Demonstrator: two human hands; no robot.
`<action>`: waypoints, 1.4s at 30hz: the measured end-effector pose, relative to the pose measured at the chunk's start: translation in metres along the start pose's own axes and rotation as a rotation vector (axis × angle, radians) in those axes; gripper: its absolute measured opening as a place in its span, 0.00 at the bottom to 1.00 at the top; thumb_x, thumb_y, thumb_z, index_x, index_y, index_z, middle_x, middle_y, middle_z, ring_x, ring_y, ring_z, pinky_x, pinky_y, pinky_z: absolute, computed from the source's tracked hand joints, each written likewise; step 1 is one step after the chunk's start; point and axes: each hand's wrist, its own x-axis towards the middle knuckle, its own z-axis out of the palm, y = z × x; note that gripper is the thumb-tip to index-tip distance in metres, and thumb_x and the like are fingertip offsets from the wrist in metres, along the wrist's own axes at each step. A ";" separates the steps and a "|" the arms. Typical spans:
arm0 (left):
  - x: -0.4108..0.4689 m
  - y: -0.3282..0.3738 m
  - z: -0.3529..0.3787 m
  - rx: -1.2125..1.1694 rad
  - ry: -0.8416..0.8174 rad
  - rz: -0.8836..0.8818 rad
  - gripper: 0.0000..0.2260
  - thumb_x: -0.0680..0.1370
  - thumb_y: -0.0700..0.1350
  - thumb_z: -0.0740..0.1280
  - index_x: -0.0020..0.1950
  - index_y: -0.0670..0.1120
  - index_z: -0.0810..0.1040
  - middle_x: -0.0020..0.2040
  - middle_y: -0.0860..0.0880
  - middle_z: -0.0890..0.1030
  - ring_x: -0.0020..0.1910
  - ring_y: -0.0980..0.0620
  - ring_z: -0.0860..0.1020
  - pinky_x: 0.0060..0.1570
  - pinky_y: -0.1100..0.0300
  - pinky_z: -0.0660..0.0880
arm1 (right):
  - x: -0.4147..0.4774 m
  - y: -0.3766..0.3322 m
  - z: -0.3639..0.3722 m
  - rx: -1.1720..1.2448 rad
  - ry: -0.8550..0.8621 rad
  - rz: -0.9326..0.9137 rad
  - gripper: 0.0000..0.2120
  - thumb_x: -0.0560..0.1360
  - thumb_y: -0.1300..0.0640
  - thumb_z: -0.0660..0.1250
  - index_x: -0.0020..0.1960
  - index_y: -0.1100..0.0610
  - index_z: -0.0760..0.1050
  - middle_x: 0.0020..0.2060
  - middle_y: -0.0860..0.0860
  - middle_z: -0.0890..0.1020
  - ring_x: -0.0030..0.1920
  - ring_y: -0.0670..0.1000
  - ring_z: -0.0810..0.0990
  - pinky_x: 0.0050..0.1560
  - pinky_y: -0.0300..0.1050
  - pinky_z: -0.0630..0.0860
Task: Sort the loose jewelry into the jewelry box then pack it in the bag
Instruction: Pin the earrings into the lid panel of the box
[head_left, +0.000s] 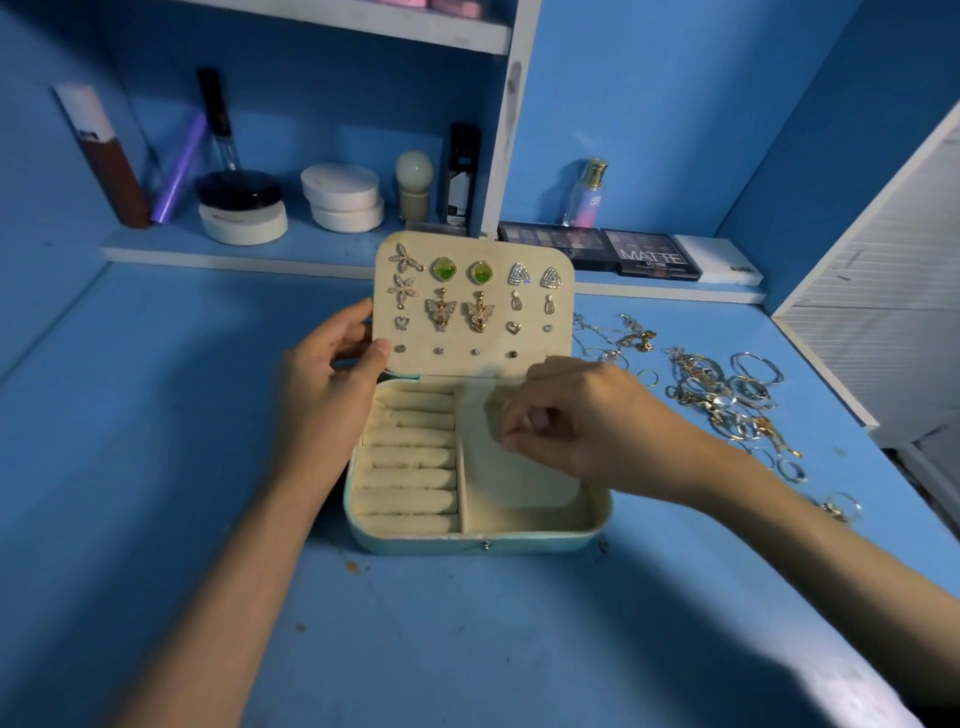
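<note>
The mint-green jewelry box lies open on the blue table. Its raised lid carries several pairs of earrings pinned in rows. My left hand grips the lid's left edge, thumb on the inner face. The base has a column of cream ring rolls on the left and an open compartment on the right. My right hand hovers over that compartment with fingertips pinched together; I see nothing between them. A pile of loose jewelry, rings, chains and bangles, lies to the right of the box.
Makeup jars, tubes and a perfume bottle stand on the low shelf behind the box. Two eyeshadow palettes lie at the back right. A white louvred panel borders the table's right side. No bag is in view.
</note>
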 end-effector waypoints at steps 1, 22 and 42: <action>0.000 0.000 0.000 -0.001 0.000 0.001 0.18 0.76 0.34 0.65 0.57 0.56 0.76 0.45 0.58 0.81 0.44 0.62 0.79 0.47 0.69 0.74 | 0.001 -0.001 0.005 -0.055 0.006 -0.020 0.02 0.69 0.54 0.67 0.39 0.51 0.78 0.30 0.42 0.69 0.35 0.42 0.67 0.34 0.44 0.73; 0.001 -0.001 0.002 -0.021 -0.005 0.002 0.18 0.76 0.33 0.65 0.57 0.54 0.76 0.46 0.57 0.81 0.47 0.59 0.80 0.50 0.64 0.75 | -0.003 0.005 -0.003 -0.267 0.012 -0.058 0.06 0.68 0.52 0.66 0.40 0.52 0.80 0.33 0.46 0.74 0.37 0.44 0.68 0.29 0.40 0.67; -0.002 0.006 0.000 -0.026 -0.008 0.002 0.18 0.76 0.33 0.66 0.53 0.57 0.77 0.46 0.59 0.82 0.46 0.62 0.80 0.47 0.70 0.75 | 0.051 0.006 -0.042 -0.085 0.318 -0.037 0.04 0.72 0.59 0.66 0.43 0.59 0.78 0.51 0.56 0.80 0.55 0.54 0.75 0.54 0.36 0.67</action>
